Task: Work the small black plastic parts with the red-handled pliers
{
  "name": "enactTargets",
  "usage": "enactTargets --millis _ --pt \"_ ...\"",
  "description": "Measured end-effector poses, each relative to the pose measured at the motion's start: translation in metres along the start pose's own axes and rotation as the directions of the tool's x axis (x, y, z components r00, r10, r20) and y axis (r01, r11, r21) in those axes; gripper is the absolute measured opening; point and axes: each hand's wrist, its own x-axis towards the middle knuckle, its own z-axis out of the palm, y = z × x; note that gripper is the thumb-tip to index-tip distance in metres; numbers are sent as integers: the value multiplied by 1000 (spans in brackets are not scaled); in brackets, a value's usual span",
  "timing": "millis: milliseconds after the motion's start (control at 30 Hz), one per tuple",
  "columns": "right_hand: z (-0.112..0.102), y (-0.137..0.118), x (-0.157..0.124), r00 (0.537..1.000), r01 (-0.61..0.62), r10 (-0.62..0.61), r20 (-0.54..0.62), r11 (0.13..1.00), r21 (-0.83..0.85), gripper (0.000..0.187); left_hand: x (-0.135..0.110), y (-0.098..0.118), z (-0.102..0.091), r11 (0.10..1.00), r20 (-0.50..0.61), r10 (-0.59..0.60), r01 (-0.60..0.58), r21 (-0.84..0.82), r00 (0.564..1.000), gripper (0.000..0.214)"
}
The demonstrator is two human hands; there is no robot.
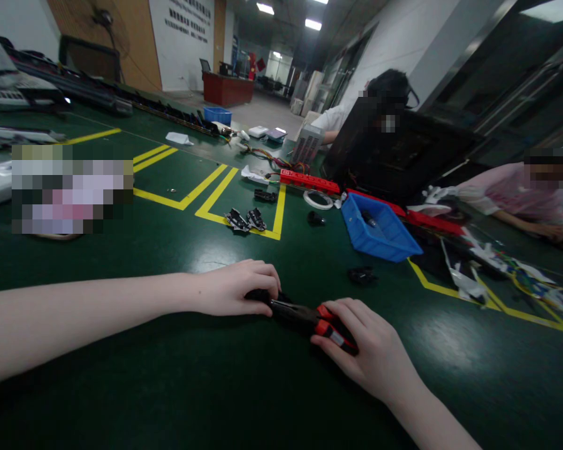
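Note:
My right hand (368, 347) is wrapped round the red-and-black handles of a pair of pliers (300, 314), whose jaws point left. The fingers of my left hand (244, 287) close on a small black part (259, 295), mostly covered by the fingers. The plier tips meet this part at my left fingertips; whether they grip it I cannot tell. Both hands are low over the dark green table (178, 369). Two black and silver pieces (246, 220) lie farther back, near a small black block (265, 195). Another black piece (362, 275) lies beyond my right hand.
Behind my right hand stands a blue bin (380, 234) with something dark in it. A round black piece (316, 218), a white ring (318, 199) and a red power strip (309, 180) lie nearby. Cables and scraps spread on the right. Two people sit across the table.

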Motion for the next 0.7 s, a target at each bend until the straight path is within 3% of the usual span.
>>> enactTargets --millis 267,700 --pt "0 2 0 996 70 -75 -51 994 -82 36 0 -1 0 999 -3 28 -28 46 1000 11" --pt "0 4 0 1000 -19 18 3 999 46 32 0 0 -1 1000 16 -1 1 11 1000 12"
